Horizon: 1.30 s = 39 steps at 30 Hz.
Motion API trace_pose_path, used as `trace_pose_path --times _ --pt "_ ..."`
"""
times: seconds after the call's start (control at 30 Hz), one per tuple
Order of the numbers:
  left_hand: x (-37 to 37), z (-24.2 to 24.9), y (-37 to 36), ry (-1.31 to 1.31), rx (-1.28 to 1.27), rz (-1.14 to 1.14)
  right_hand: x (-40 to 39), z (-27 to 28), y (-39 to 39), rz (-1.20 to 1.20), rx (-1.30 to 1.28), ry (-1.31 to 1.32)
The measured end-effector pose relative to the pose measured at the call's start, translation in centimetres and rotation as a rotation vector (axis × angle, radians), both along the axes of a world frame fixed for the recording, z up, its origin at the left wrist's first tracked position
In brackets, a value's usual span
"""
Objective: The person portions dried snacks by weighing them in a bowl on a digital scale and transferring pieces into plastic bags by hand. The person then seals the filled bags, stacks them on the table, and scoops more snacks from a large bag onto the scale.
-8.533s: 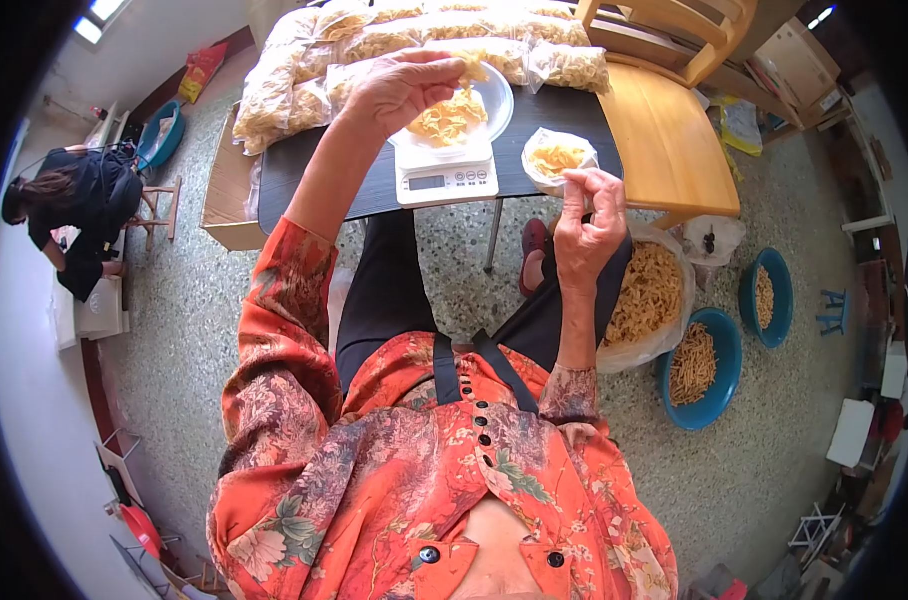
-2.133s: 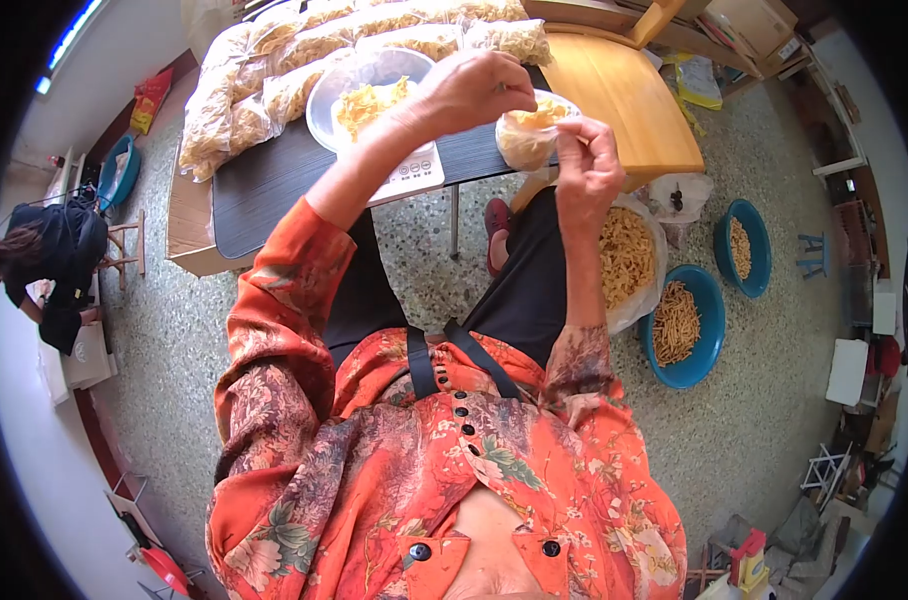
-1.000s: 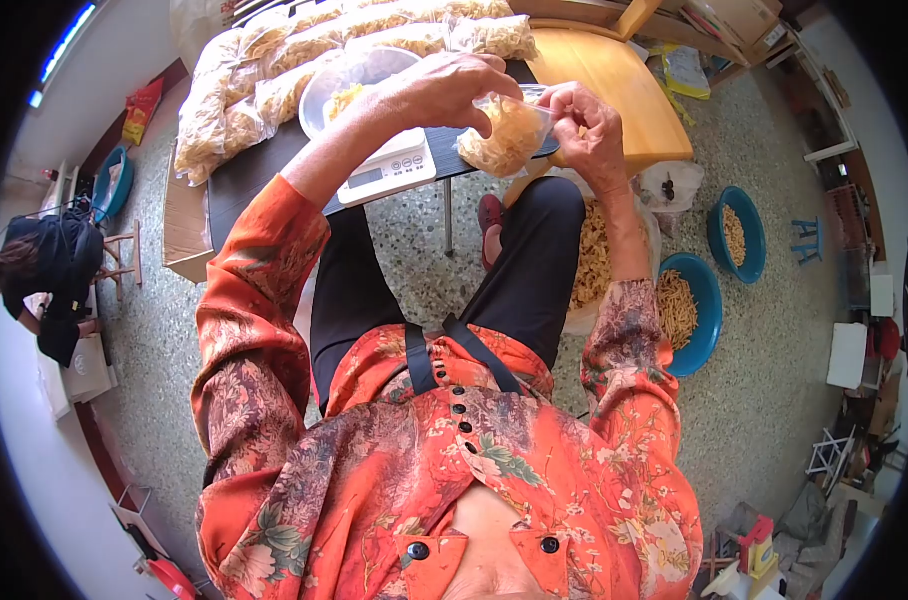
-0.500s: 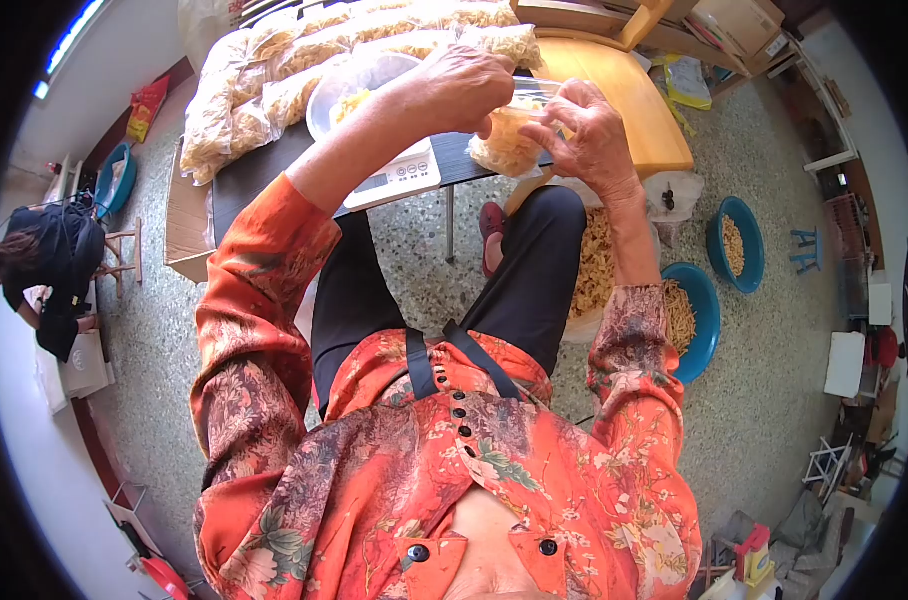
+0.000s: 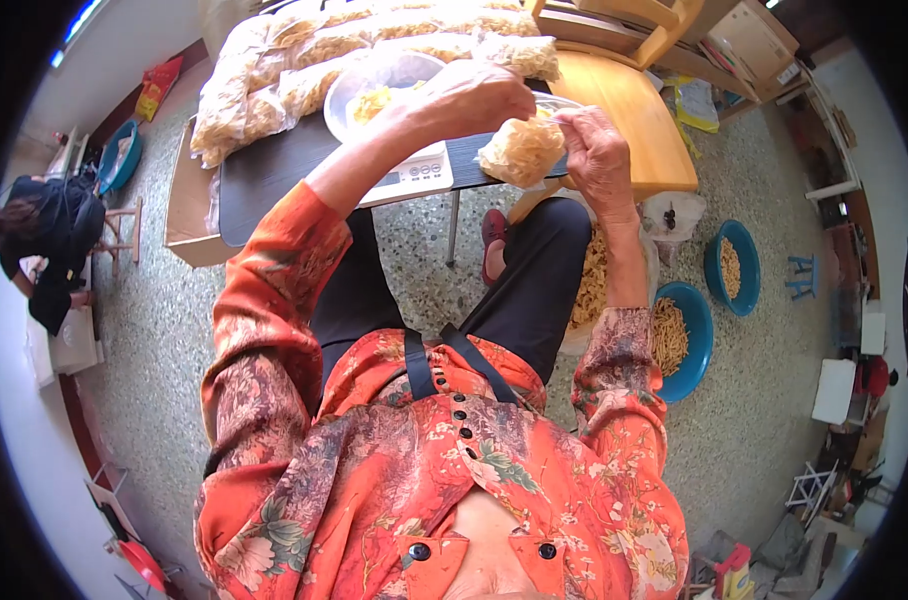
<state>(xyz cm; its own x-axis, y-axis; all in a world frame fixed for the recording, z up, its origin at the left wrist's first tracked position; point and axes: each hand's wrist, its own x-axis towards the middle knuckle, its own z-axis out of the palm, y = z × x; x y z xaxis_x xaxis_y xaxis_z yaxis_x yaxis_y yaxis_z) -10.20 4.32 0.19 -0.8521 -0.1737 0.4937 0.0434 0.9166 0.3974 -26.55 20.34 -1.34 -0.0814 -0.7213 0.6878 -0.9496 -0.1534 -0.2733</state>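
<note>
A clear plastic bag (image 5: 521, 153) of pale yellow dried pieces hangs between my two hands at the table's front edge. My left hand (image 5: 492, 95) is closed at the left of the bag's top, its fingertips partly hidden behind the knuckles. The fingers of my right hand (image 5: 596, 145) pinch the right side of the bag's top. Left of the bag, a white digital scale (image 5: 426, 172) lies on the dark table (image 5: 264, 190). Above the scale, a translucent bowl (image 5: 340, 100) holds some yellow pieces, partly covered by my left forearm.
Filled bags (image 5: 274, 75) are piled along the table's back. A wooden chair (image 5: 624, 110) stands at the right. Blue basins (image 5: 709, 340) of sticks and a sack of pieces (image 5: 591, 275) sit on the floor to my right. Another person (image 5: 49, 230) bends at far left.
The bag has turned and tilted up, so its filled part shows more plainly. My right hand has shifted slightly right and down, my left slightly right. The whole view has shifted a little.
</note>
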Motion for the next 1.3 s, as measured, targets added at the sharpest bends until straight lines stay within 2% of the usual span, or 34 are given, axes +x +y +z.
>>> trace_pose_path --times 0.1,0.23,0.3,0.33,0.53,0.7,0.77,0.9,1.17,1.3 --pt "0.1 1.3 -0.2 0.001 -0.142 0.009 0.3 0.4 -0.2 0.012 -0.020 -0.021" --pt "0.3 1.8 0.1 0.070 -0.058 -0.017 0.6 0.7 -0.4 0.012 -0.084 -0.051" --pt "0.4 1.3 0.6 0.086 -0.090 0.054 1.0 0.3 -0.4 0.004 -0.091 -0.040" --pt "-0.5 -0.4 0.1 0.122 -0.033 0.033 1.0 -0.1 -0.3 -0.004 -0.074 -0.043" --pt "0.9 -0.7 3.7 0.191 0.090 0.267 3.2 -0.8 0.7 -0.071 -0.089 -0.139" --pt "1.2 -1.3 6.0 0.359 0.233 0.293 4.6 -0.8 1.0 -0.108 -0.111 -0.252" --pt "1.5 -1.2 6.4 0.252 0.171 0.319 4.9 -1.0 1.0 -0.148 -0.120 -0.307" --pt "1.6 -1.2 6.9 0.312 0.071 0.246 5.0 -1.3 0.7 -0.122 -0.130 -0.299" --pt "2.8 -0.4 9.0 0.016 0.144 0.278 6.2 -1.2 1.5 -0.151 -0.140 -0.403" --pt "1.3 -2.1 8.5 -0.081 0.175 0.317 5.4 -2.2 1.0 -0.150 -0.181 -0.365"
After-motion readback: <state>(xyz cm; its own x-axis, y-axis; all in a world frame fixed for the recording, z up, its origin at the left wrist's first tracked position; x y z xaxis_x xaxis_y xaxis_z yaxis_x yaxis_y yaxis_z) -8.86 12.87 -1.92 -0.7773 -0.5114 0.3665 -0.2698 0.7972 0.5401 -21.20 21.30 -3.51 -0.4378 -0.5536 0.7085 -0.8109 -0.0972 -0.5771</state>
